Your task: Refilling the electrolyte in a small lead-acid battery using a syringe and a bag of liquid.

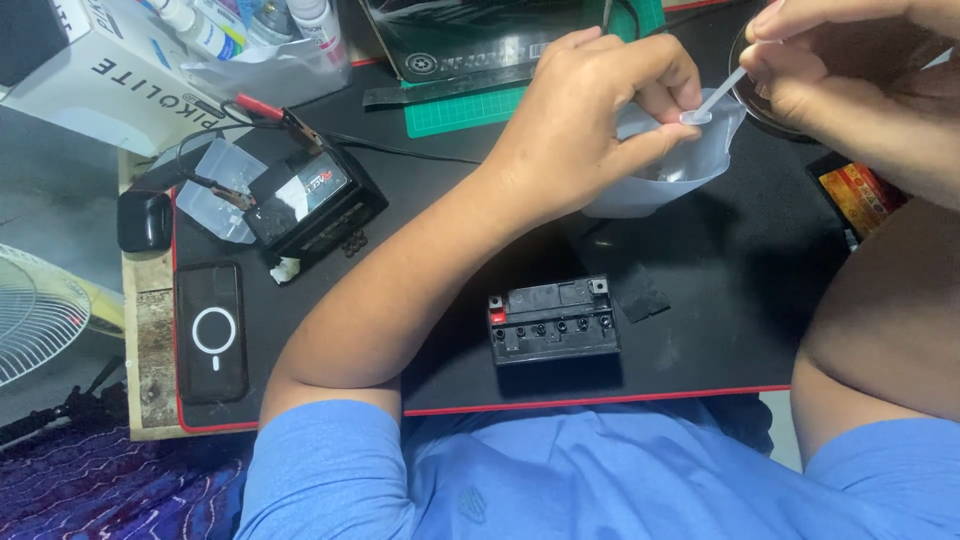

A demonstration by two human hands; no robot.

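My left hand [590, 110] grips the rim of a small translucent white plastic cup [665, 175], held tilted above the black mat. My right hand [850, 75] pinches a thin clear plastic pipette [718, 98] whose tip rests at the cup's rim by my left thumb. A small black battery [553, 320] with a row of open filler holes and a red terminal sits on the mat below the cup, near the front edge.
A second black battery [315, 205] with clip leads stands at the left beside a clear plastic piece [215, 185]. A black phone [211, 332], a black case [144, 220], a white box [110, 70], bottles [300, 20], a green cutting mat [465, 110] and a fan [35, 310] surround the mat.
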